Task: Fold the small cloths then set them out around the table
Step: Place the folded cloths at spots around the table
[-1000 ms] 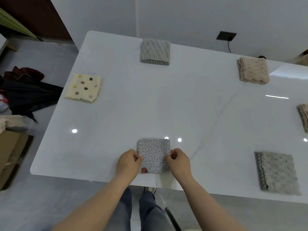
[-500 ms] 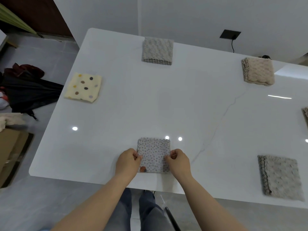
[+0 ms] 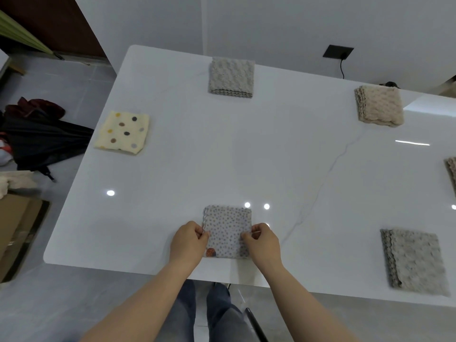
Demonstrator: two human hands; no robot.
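A white marble-veined table (image 3: pixel 271 156) filled most of the head view, with a person standing at its near edge. Both hands were down on the tabletop with fingers curled: the left hand (image 3: pixel 188 243) pinched the left edge of a folded grey spotted cloth (image 3: pixel 228 228), and the right hand (image 3: pixel 264 244) pinched its right edge. The cloth lay flat and square between the two hands, close to the near edge, with an orange-brown patch showing at its near-left corner beside the left hand. Other folded cloths sat well apart around the table: a grey textured cloth (image 3: pixel 417 262) at the near right, a beige textured cloth (image 3: pixel 378 106) at the far right, a pale grey textured cloth (image 3: pixel 232 77) at the far edge, and a cream polka-dot cloth (image 3: pixel 122 132) at the left edge. A black umbrella (image 3: pixel 44 141) lay on the floor to the left, and a black wall socket (image 3: pixel 338 52) showed beyond the table
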